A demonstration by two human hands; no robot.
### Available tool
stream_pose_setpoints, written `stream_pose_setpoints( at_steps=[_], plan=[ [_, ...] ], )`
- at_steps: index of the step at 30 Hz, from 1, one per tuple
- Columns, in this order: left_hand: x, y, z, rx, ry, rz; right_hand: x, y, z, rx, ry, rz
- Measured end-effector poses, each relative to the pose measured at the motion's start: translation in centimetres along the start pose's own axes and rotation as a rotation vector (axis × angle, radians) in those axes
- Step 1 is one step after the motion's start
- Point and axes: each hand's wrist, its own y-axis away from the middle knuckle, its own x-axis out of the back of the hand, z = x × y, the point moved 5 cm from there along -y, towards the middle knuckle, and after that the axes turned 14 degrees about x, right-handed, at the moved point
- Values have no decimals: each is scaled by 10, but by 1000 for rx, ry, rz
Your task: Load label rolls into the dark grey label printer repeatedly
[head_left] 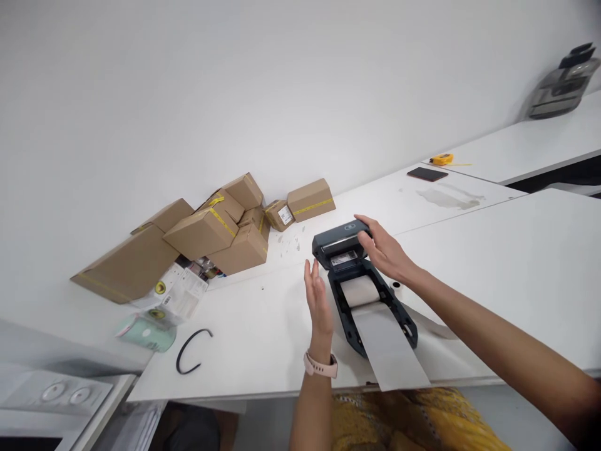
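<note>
A dark label printer (342, 321) sits on the white table near its front edge, opened up. Its lid (331, 237) is swung back on the far side. Inside lies a white label roll (360, 290), and a paper strip (392, 351) from it runs over the printer's front past the table edge. My right hand (382, 247) grips the lid's right side, thumb on the near face and fingers behind. My left hand (319, 304), with a pink watch band at the wrist, is held upright with fingers stretched beside the printer's left side; whether it touches is unclear.
Cardboard boxes (204, 232) are piled against the wall at left, near a mint-green roll (149, 334) and a black curved band (179, 357). A dark phone-like slab (427, 174), a yellow tape measure (441, 160) and a translucent bottle (558, 91) stand farther right.
</note>
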Motion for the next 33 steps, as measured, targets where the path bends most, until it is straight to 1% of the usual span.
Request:
stream_pose_setpoints(
  at_steps=[2,5,8,10,12,13,14,16,17,18,19,22,23,24,26,28,30,33],
  plan=[
    [-1,-10,-12,40,-28,14,-4,-21,8,-23,16,-1],
    [-1,-17,-45,182,-132,61,-13,-45,24,-97,33,-34],
    [-1,-16,-73,297,-243,84,-19,-61,39,-145,16,-77],
    [-3,-13,-81,316,-283,85,-19,-65,46,-159,-3,-109],
    [-4,-10,-81,302,-309,88,-15,-61,48,-164,-23,-134],
    [-5,-10,-80,289,-317,91,-12,-56,46,-151,-17,-117],
    [-5,-9,-79,275,-324,96,-6,-48,42,-126,5,-65],
    [-6,-9,-77,255,-331,102,7,-26,30,-43,83,107],
    [-6,-9,-76,248,-330,101,10,-13,25,11,120,164],
    [-7,-9,-75,241,-329,99,8,0,20,68,136,143],
    [-7,-9,-75,232,-330,92,-1,12,18,128,131,29],
    [-8,-8,-70,198,-366,67,-38,44,27,243,114,-487],
    [-9,-8,-69,192,-397,59,-48,52,33,255,125,-619],
    [-9,-8,-67,188,-439,53,-56,57,40,258,145,-715],
    [-10,-8,-65,188,-538,44,-68,59,51,253,200,-862],
    [-10,-9,-63,182,-621,35,-76,57,57,229,270,-976],
    [-11,-9,-61,160,-662,28,-81,52,58,197,336,-1044],
    [-12,-10,-57,106,-678,12,-86,48,54,181,381,-1080]
  ],
)
